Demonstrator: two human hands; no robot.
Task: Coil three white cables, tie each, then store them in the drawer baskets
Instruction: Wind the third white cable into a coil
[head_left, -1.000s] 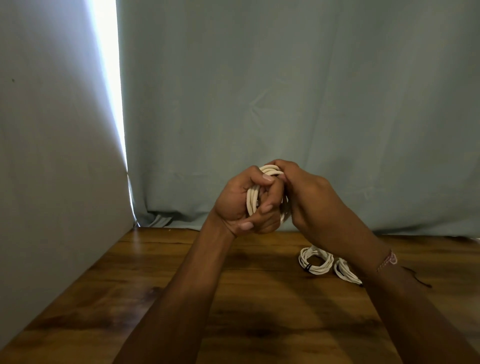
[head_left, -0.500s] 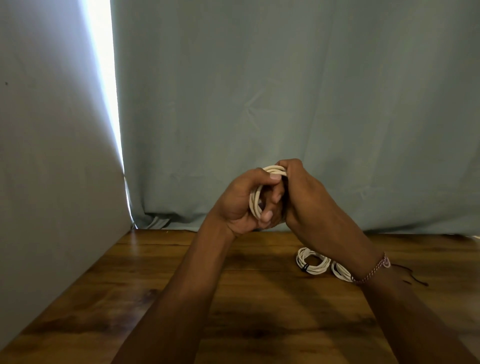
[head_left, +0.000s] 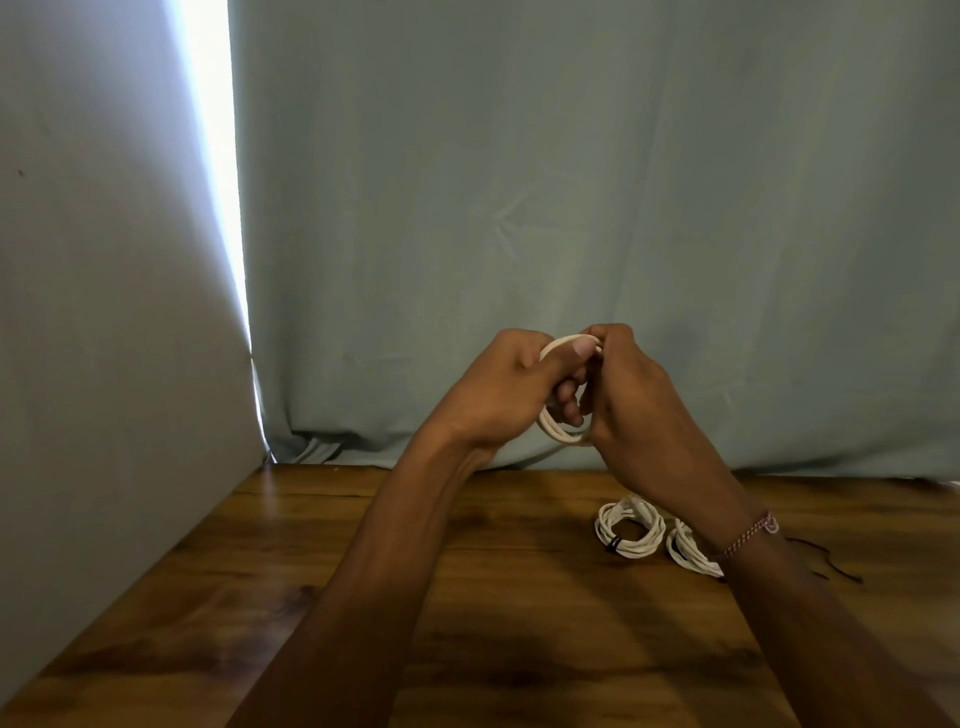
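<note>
A coiled white cable (head_left: 555, 430) is held up in the air above the wooden table (head_left: 322, 571), in front of the curtain. My left hand (head_left: 498, 395) grips the coil from the left, thumb laid over its top loops. My right hand (head_left: 628, 400) grips it from the right, fingers curled round the strands. Most of the coil is hidden between the two hands. On the table lie two more white coils: one (head_left: 629, 527) bound with a dark tie, the other (head_left: 688, 553) partly hidden behind my right wrist.
A thin dark cord (head_left: 831, 566) lies on the table at the right, past my wrist. A grey-green curtain (head_left: 571, 208) hangs close behind the table, and a pale wall (head_left: 104, 312) borders it on the left. No drawer or basket is in view.
Both hands have shifted slightly right on the coil. The left thumb now lies across its top, and the coil's lower loops show below the fingers.
</note>
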